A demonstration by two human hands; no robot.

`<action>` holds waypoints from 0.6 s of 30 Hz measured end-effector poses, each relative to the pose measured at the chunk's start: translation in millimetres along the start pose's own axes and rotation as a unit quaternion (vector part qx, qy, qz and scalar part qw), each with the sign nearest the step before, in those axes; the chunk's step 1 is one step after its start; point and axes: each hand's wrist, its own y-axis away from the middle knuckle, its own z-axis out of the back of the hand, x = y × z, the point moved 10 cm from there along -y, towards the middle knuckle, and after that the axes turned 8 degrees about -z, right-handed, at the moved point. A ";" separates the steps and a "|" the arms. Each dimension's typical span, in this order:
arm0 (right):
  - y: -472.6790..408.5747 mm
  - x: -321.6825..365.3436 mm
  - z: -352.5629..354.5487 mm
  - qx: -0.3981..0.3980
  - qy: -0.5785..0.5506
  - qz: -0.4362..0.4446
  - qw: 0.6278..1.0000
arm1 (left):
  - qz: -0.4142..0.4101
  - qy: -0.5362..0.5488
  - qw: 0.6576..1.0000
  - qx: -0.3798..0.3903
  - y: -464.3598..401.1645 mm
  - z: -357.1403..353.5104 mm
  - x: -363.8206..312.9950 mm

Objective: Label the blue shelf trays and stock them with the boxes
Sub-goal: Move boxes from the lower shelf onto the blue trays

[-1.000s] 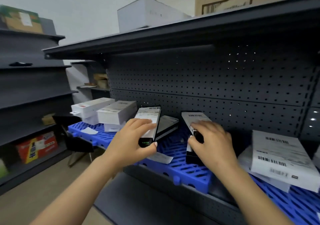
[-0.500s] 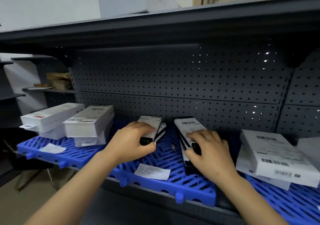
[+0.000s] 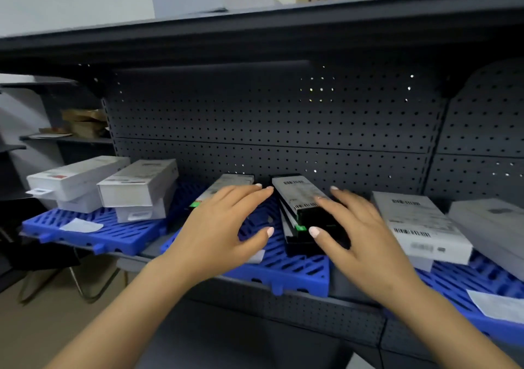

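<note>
While both hands, left hand (image 3: pixel 218 226) and right hand (image 3: pixel 360 232), rest with released grip, black-and-white cardboard boxes (image 3: pixel 300 198) already lie on the blue slatted plastic tray (image 3: pixel 297 272) (paper labels loose); stocking seems partway done.

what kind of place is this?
Likely a stockroom or shop backroom: dark metal shelving with a pegboard back panel, blue shelf trays, and barcoded boxes stacked on them.

Slotted blue plastic trays (image 3: pixel 295 269) sit on a matt dark metal pegboard shelf (image 3: pixel 283 124), carrying smooth white cardboard boxes (image 3: pixel 136 184) and paper slips (image 3: pixel 80 224).
</note>
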 end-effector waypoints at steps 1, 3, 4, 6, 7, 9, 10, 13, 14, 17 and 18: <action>11.6 -2.2 9.1 -0.004 -0.002 0.009 1.000 | -0.011 0.010 1.000 -0.001 -0.2 2.6 -14.5; 36.1 -11.0 24.5 -0.004 -0.003 0.021 1.000 | -0.034 0.037 0.999 -0.010 -2.1 6.0 -46.0; 48.8 -17.0 31.9 -0.005 -0.008 0.025 1.000 | -0.045 0.050 0.998 -0.015 -2.9 6.3 -62.2; 75.3 -30.1 48.6 -0.016 -0.022 0.029 0.999 | -0.067 0.071 0.995 -0.027 -3.7 3.3 -95.5; 89.1 -38.6 57.0 -0.021 -0.030 0.023 0.999 | -0.079 0.081 0.993 -0.033 -3.7 0.8 -113.0; 118.0 -56.9 72.4 -0.030 -0.043 0.009 0.999 | -0.100 0.105 0.988 -0.045 -3.3 -5.4 -148.4; 133.0 -65.8 80.0 -0.035 -0.043 0.006 0.998 | -0.108 0.117 0.986 -0.048 -3.1 -9.1 -166.3; 178.4 -92.9 102.2 -0.048 -0.013 0.001 0.999 | -0.126 0.154 0.979 -0.054 -1.7 -22.3 -221.6; 193.5 -103.7 109.4 -0.046 -0.004 -0.006 0.999 | -0.130 0.167 0.976 -0.057 -0.9 -27.2 -240.6; 241.3 -138.2 129.9 -0.035 0.025 -0.027 0.999 | -0.146 0.196 0.968 -0.052 4.5 -45.6 -299.1; 257.7 -150.7 136.5 -0.033 0.044 -0.033 0.998 | -0.148 0.205 0.967 -0.041 6.5 -54.5 -317.5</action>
